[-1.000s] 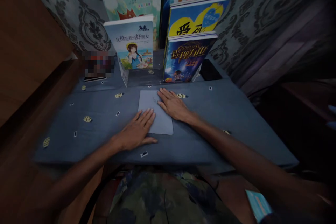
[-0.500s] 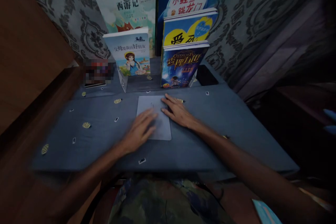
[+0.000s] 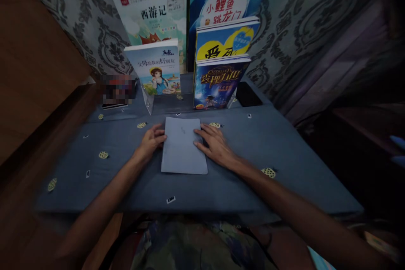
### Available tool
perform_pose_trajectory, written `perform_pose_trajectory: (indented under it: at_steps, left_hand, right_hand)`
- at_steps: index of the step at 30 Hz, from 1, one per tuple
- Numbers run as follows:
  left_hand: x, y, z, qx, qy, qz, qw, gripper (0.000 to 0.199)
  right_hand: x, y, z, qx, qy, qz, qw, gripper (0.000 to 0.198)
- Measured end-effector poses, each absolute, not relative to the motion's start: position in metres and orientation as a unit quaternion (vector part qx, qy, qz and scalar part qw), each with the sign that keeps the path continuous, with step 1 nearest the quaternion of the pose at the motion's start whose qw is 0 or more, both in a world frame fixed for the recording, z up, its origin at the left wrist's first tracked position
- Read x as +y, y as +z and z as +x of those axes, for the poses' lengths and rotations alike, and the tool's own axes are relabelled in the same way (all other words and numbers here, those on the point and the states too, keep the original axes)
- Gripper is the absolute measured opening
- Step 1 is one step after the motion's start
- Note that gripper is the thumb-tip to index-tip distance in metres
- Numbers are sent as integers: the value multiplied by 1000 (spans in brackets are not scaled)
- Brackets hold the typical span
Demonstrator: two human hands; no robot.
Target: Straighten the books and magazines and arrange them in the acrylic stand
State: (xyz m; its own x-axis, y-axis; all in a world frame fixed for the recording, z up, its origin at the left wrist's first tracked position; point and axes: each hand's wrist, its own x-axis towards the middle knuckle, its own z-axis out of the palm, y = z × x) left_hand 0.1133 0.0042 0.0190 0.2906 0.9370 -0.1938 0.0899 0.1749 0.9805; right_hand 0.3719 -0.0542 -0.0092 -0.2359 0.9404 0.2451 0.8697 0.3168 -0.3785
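Observation:
A pale blue thin booklet (image 3: 182, 152) with rounded corners and a small dark mark on its cover lies flat on the cloth-covered table. Against its left edge rest the slightly bent fingertips of my left hand (image 3: 149, 141), apart and not wrapped round it. On the other side, my right hand (image 3: 215, 143) lies with spread fingers, its fingertips over the booklet's right edge. Both hands are open.
Beyond the booklet stand a light blue book (image 3: 160, 69) and a dark blue book (image 3: 218, 84) in clear holders, with larger books (image 3: 152, 8) behind. A black flat object (image 3: 249, 94) lies back right; a blurred item (image 3: 117, 90) sits back left.
My left hand has moved left, off the booklet's cover to its left edge. My right hand stays at the right edge. The whole view has shifted slightly.

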Motion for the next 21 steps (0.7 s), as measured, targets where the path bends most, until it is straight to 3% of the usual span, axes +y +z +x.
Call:
perform_pose_trajectory:
  at_steps: [3, 8, 12, 14, 18, 21]
  left_hand:
    - [1, 27, 116, 444, 310, 487, 685, 62]
    - [-2, 42, 119, 396, 330, 492, 702, 53]
    - [3, 64, 119, 365, 362, 528, 676, 50]
    - [5, 81, 118, 346, 389, 563, 642, 49]
    - [5, 109, 110, 295, 442, 663, 527, 39]
    - [-2, 105, 96, 273, 390, 762, 439, 28]
  right_hand:
    - [-53, -10, 374, -784, 113, -560, 242, 51]
    - [-45, -7, 379, -698, 238, -567, 368, 66]
    - [-35, 15, 378, -608, 422, -518, 428, 45]
    - [-32, 35, 376, -602, 451, -473, 459, 37]
    - [-39, 74, 371, -644, 318, -438, 540, 26]
    - [-55, 74, 369, -735, 186, -411, 507, 20]
